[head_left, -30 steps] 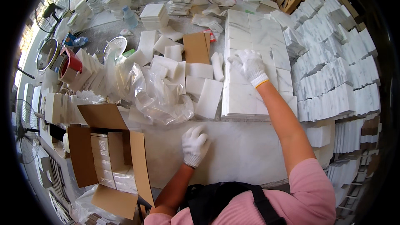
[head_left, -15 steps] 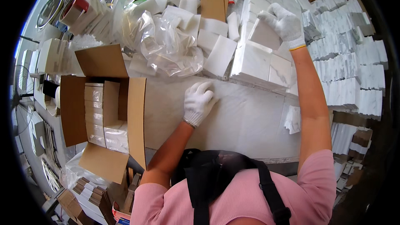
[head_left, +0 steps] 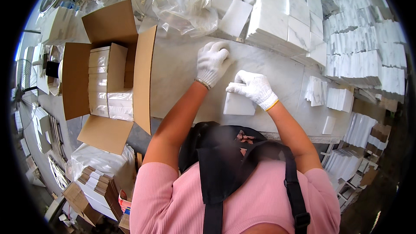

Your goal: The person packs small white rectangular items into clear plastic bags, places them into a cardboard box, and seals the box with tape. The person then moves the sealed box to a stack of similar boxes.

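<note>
The right hand [head_left: 253, 89] has its fingers clamped on the upper edge of a white tile [head_left: 239, 106], which is just below this grip, over the table [head_left: 273, 64]. The left hand [head_left: 212, 64], left of the grip, has half-bent fingers around nothing visible. The tile seems stiff, rather heavy, smooth, with fragile corners; holding mid-edge looks safest.
</note>
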Motion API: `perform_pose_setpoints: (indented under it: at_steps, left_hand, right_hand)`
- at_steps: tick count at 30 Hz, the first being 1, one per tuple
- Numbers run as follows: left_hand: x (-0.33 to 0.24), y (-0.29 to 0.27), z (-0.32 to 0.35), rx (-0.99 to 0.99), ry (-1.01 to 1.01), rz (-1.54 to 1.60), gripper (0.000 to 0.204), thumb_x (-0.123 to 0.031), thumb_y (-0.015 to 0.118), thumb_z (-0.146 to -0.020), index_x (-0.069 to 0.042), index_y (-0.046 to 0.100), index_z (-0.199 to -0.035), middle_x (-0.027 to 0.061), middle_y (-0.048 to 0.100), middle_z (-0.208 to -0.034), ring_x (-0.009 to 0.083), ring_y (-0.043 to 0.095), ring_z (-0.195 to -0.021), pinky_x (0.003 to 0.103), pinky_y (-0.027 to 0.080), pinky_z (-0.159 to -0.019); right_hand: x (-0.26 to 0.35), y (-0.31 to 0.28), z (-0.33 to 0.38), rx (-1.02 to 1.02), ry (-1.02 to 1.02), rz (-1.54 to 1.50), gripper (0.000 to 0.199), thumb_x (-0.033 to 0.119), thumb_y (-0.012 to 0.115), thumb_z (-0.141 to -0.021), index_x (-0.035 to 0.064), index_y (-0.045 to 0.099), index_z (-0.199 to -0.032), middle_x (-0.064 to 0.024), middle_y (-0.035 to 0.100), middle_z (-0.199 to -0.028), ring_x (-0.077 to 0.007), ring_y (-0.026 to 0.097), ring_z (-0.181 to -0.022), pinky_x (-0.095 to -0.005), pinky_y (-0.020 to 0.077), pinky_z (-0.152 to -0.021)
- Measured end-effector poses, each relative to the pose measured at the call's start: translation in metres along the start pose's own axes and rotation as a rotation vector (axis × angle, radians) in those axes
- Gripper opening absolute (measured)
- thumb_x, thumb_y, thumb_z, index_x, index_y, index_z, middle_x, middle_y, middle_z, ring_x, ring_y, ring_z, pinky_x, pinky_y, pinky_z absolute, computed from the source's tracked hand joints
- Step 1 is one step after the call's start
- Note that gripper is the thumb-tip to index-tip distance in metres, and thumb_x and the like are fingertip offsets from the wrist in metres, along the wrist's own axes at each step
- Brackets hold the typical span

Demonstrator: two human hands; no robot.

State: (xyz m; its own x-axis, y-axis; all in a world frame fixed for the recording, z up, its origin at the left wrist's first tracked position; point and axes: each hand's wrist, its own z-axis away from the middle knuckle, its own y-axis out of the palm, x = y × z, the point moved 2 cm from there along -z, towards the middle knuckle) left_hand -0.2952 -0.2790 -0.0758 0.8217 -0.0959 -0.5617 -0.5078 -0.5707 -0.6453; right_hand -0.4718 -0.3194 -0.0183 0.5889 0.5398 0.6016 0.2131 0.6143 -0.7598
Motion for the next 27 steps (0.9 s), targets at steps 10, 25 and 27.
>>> perform_pose_setpoints:
  at_steps: [10,25,27]
  left_hand:
    - [0.006,0.004,0.004,-0.014,0.017,0.021,0.025,-0.02,0.087,-0.067,-0.009,0.065,-0.072,0.0051,0.072,-0.107,0.0316,0.066,-0.099,0.044,0.051,-0.083]
    - [0.006,0.005,0.005,-0.055,0.061,0.013,0.026,-0.022,0.085,-0.067,-0.01,0.062,-0.072,0.0051,0.071,-0.105,0.031,0.066,-0.095,0.045,0.05,-0.079]
    - [0.005,0.005,0.003,-0.06,0.065,0.014,0.026,-0.022,0.085,-0.067,-0.01,0.063,-0.071,0.0053,0.072,-0.105,0.031,0.066,-0.095,0.045,0.05,-0.08]
  right_hand:
    - [0.016,0.02,0.025,-0.073,-0.152,0.413,0.071,0.064,0.074,-0.078,0.0104,0.066,-0.124,-0.0128,0.064,-0.126,-0.0317,0.06,-0.12,-0.0476,0.0465,-0.099]
    - [0.02,0.038,0.06,0.011,-0.249,0.501,0.098,0.038,0.08,-0.059,0.01,0.05,-0.148,-0.0164,0.051,-0.13,-0.034,0.05,-0.118,-0.0448,0.0394,-0.099]
    - [0.019,0.04,0.063,-0.014,-0.263,0.503,0.097,0.038,0.078,-0.059,0.0101,0.051,-0.148,-0.0158,0.051,-0.128,-0.033,0.05,-0.115,-0.0442,0.0393,-0.097]
